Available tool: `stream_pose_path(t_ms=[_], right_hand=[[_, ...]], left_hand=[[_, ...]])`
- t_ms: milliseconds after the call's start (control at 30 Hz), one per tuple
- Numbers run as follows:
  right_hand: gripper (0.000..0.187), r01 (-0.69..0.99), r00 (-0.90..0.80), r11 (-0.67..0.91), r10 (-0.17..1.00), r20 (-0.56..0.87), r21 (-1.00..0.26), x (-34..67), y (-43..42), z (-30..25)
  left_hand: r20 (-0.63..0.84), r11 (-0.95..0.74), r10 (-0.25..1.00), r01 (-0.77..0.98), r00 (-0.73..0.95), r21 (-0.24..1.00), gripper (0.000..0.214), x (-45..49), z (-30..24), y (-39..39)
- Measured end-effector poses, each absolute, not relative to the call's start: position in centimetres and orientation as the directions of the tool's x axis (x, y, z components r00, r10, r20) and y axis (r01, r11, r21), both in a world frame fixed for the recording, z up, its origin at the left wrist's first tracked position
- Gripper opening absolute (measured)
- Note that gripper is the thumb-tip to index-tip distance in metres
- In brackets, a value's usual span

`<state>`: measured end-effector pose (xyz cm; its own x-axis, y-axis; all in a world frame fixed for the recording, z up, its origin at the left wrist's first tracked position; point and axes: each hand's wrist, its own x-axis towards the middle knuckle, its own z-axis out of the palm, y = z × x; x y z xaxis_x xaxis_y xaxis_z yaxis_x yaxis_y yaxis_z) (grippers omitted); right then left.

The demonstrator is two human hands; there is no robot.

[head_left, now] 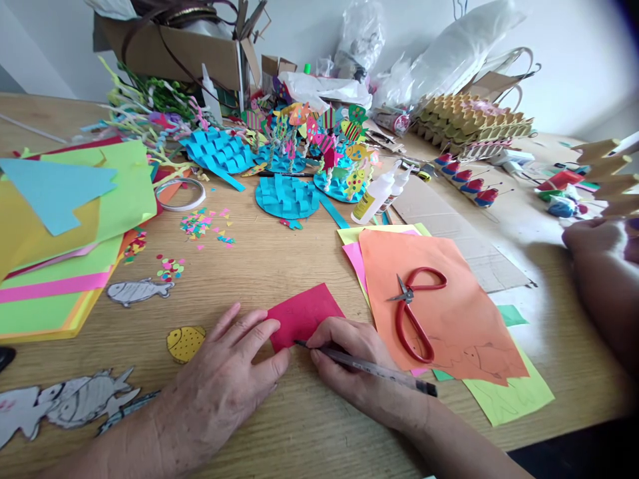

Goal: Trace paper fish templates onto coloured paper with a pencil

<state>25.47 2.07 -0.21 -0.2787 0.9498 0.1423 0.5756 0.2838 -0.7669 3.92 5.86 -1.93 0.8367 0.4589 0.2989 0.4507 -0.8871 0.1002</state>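
Note:
A piece of red paper [310,307] lies on the wooden table in front of me. My left hand [232,362] rests flat on its left edge, fingers spread. My right hand [357,372] grips a black pen [372,370], its tip at the paper's lower edge. Left of my left hand is a yellow paper fish [186,343], with a white paper fish [140,291] farther up. Red-handled scissors [407,297] lie partly open on orange paper [449,326], which bears pencilled fish outlines.
Coloured sheets [60,286] are stacked at left, near a tape roll [180,205] and paper bits [204,225]. Blue woven discs [287,197] and glue bottles [374,196] stand behind. Egg trays [472,123] sit back right. Another person's hand [596,239] is at far right.

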Motion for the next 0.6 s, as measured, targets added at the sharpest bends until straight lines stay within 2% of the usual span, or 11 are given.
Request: stream_pose_path(t_ms=[133, 300, 500, 600], right_hand=[[0.012, 0.582, -0.272, 0.286, 0.951, 0.149, -0.761, 25.5, 2.1, -0.3], [0.011, 0.573, -0.266, 0.274, 0.954, 0.141, -0.773, 25.6, 2.2, -0.2], [0.010, 0.573, -0.261, 0.269, 0.955, 0.139, -0.775, 25.6, 2.1, -0.2], [0.011, 0.573, -0.263, 0.273, 0.954, 0.142, -0.773, 25.5, 2.1, -0.3]], left_hand=[[0.305, -0.885, 0.462, 0.452, 0.833, 0.108, 0.028, 4.1, -2.3, 5.7], [0.412, -0.847, 0.523, 0.509, 0.746, 0.152, 0.030, 4.4, -3.3, 5.3], [0.308, -0.890, 0.452, 0.444, 0.837, 0.100, 0.030, 4.1, -2.3, 5.8], [0.305, -0.890, 0.452, 0.447, 0.838, 0.091, 0.029, 4.0, -2.0, 5.9]])
